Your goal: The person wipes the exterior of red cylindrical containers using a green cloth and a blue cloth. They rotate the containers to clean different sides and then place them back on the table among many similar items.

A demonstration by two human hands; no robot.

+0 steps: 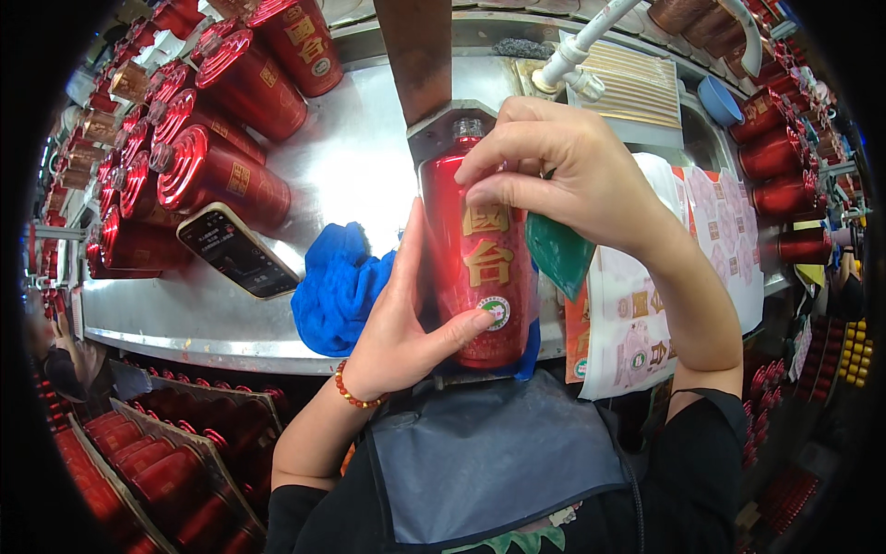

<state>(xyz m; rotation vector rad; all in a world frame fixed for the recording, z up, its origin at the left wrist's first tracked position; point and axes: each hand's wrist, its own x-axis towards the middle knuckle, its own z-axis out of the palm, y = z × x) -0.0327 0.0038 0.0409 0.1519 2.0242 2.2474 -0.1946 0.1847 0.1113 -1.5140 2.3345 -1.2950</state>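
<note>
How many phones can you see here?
1: the phone is between the red bottles and the bunched blue cloth, left of the left hand. Others may be hidden in the clutter.

- Bottle (452, 198): smooth, glossy, metallic-looking coat; clear, glass-like neck (468, 128).
- Lettering (486, 265): gold with a metallic sheen.
- Green piece (561, 256): smooth, plastic-looking, low sheen.
- Table (355, 125): bare metal, reflective, spotted near its edge.
- Rag (337, 291): matt cloth, crumpled.
- Apron (494, 452): smooth, leather-like or coated, faint sheen.
- Printed sheets (616, 319): thin, paper- or film-like.
- Phone (238, 249): glossy, glass-like screen.
- Bracelet (354, 394): polished beads.
- Pipe (589, 43): smooth, plastic-looking.
</note>
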